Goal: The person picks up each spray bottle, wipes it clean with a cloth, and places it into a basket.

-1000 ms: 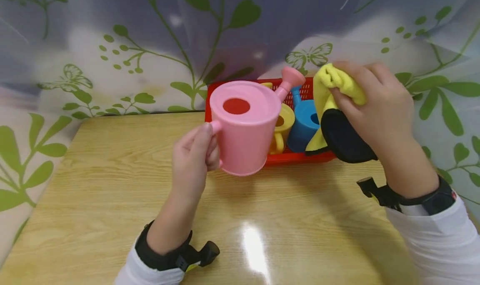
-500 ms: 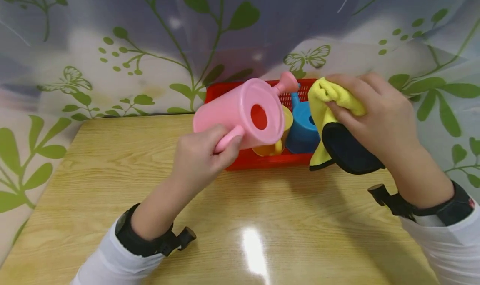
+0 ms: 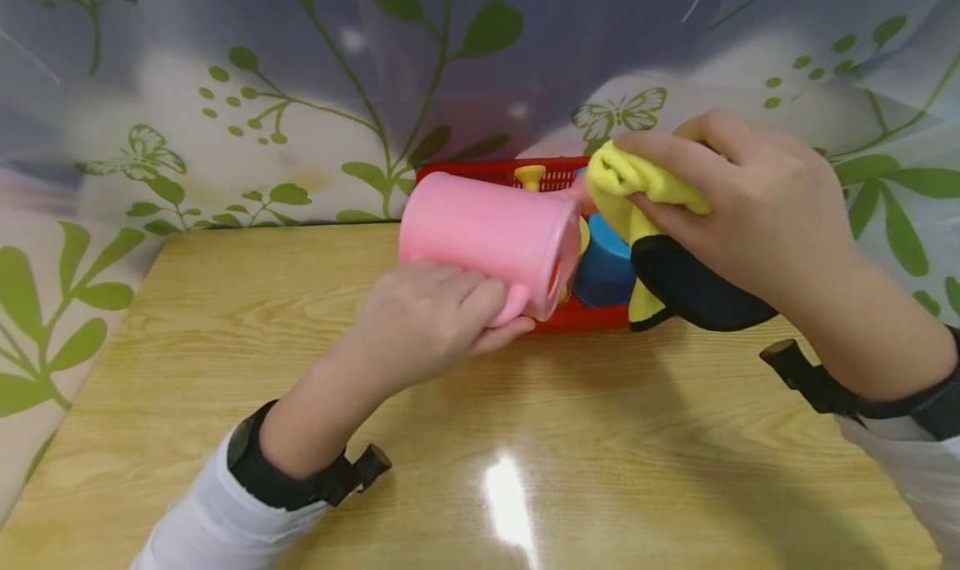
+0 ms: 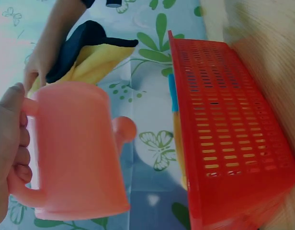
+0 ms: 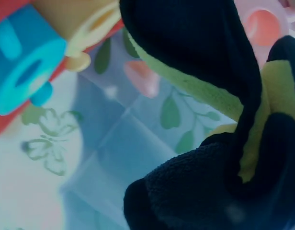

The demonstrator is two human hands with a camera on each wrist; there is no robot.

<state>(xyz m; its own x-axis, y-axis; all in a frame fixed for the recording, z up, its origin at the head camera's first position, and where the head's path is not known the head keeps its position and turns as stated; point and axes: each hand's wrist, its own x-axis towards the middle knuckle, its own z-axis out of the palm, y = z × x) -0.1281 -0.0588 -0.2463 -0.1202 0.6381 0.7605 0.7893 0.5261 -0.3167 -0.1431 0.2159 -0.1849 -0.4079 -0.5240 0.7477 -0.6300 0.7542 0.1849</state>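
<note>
My left hand (image 3: 431, 324) grips the handle of a pink watering can (image 3: 487, 232), which is tipped on its side in the air over the red basket (image 3: 585, 318). Its top opening faces right. The spout points toward a yellow cloth (image 3: 637, 178) with black edging and a black side. My right hand (image 3: 757, 199) pinches this bunched cloth, whose lower end hangs loose. In the head view the cloth overlaps the spout's end; in the left wrist view the round sprinkler head (image 4: 125, 129) shows. The right wrist view has the cloth's black side (image 5: 186, 38) close up.
Inside the basket stand a blue watering can (image 3: 603, 266) and a yellow one, mostly hidden, its sprinkler head (image 3: 529, 177) showing. The basket sits at the back of the wooden table (image 3: 247, 320), against a leaf-patterned covering (image 3: 300, 103).
My left hand has turned the pink can from upright onto its side, its top swinging right. My right hand has brought the cloth a little left, over the spout's end.
</note>
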